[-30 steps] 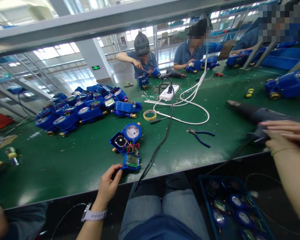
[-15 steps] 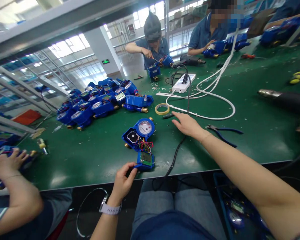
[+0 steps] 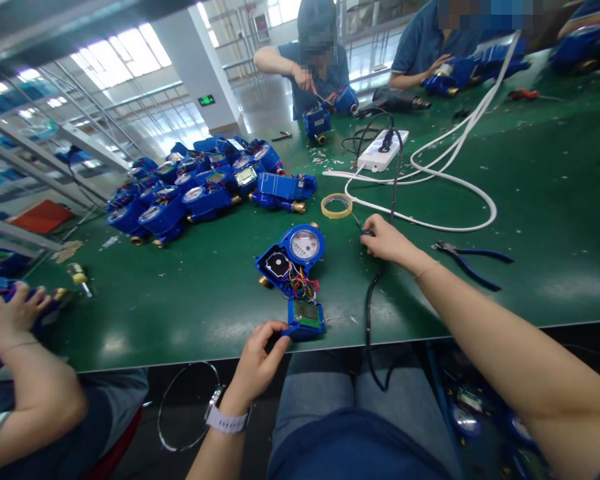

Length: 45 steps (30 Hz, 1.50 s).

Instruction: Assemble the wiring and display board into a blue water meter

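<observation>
An opened blue water meter [image 3: 306, 245] lies on the green table, its round dial facing up and coloured wires spilling from its housing. Those wires run to a blue cover with a green display board [image 3: 307, 313] near the front edge. My left hand [image 3: 263, 353] pinches that cover's left corner between thumb and fingers. To the right of the meter, my right hand [image 3: 386, 239] is closed round the dark handle of a soldering iron [image 3: 364, 231], its thin tip pointing toward a yellow tape roll [image 3: 337, 206]. My fingers partly hide the handle. A black cord [image 3: 369, 310] trails off the table edge.
Blue-handled cutters [image 3: 473, 260] lie right of my right hand. Behind are a white power strip [image 3: 383, 152] and a looped white cable [image 3: 485, 207]. Several blue meters [image 3: 195, 180] are piled at the back left. A co-worker's hand [image 3: 13, 313] is at far left.
My right hand has gone from reaching with extended fingers to closing on the soldering iron. My left hand still holds the cover. The whole view has shifted slightly.
</observation>
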Available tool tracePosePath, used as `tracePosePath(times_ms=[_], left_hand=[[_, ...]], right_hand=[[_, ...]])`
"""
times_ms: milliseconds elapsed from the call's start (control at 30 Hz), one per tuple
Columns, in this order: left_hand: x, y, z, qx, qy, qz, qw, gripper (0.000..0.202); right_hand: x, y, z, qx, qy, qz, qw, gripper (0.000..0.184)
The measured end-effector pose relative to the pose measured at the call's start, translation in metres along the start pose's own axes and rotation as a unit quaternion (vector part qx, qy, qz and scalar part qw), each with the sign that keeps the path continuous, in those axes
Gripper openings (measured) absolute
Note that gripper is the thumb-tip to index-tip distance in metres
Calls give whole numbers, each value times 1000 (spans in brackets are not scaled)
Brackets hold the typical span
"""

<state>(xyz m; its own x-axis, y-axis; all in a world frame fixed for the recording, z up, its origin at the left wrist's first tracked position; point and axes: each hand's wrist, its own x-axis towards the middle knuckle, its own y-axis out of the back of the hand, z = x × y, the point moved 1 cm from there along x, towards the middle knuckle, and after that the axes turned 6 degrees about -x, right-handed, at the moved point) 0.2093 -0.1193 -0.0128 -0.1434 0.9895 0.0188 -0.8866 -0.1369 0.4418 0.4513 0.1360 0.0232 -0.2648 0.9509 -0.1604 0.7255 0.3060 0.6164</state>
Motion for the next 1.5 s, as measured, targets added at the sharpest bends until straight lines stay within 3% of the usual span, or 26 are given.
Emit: tracePosePath(times_ms=[100, 167, 267, 367, 433, 500, 633, 767, 867, 967, 1133, 1300, 1500], left_hand=[[-4, -4, 6, -72, 12, -27, 997, 20], [-8, -10, 10, -131, 23, -45, 990, 21], [-10, -21, 14, -194, 33, -63, 978, 21], [-8, -30, 16, -199, 20, -71, 977, 18], [-7, -33, 17, -162, 3, -75, 984, 15], [-5, -35, 20, -108, -17, -77, 991, 12], [-3, -33, 24, -86, -26, -87, 992, 19], [4, -34, 20, -250, 12, -56, 966, 58], [12, -36, 19, -378, 47, -95, 920, 79], [19, -39, 25, -435, 77, -149, 885, 85], [22, -42, 33, -475, 67, -193, 856, 80], [21, -46, 30, -471, 51, -181, 862, 76], [17, -48, 21, -455, 21, -146, 878, 73]], right_hand=[[-53, 0, -2, 183, 9, 17, 983, 43], [-95, -9, -3, 285, 20, 26, 958, 44], [-150, -35, -3, 381, 5, 37, 924, 29], [-177, -68, -6, 451, -42, 22, 891, 41], [-181, -85, -9, 491, -70, 2, 868, 50], [-177, -96, -14, 527, -83, -14, 846, 46], [-167, -99, -19, 575, -92, -30, 813, 48], [-164, -94, -19, 596, -93, -55, 796, 46], [-164, -92, -18, 600, -97, -80, 790, 45], [-166, -92, -16, 595, -96, -104, 791, 45], [-169, -84, -6, 572, -75, -121, 808, 42], [-169, -79, 3, 535, -50, -123, 834, 40], [-169, -87, 6, 498, -22, -96, 862, 39]])
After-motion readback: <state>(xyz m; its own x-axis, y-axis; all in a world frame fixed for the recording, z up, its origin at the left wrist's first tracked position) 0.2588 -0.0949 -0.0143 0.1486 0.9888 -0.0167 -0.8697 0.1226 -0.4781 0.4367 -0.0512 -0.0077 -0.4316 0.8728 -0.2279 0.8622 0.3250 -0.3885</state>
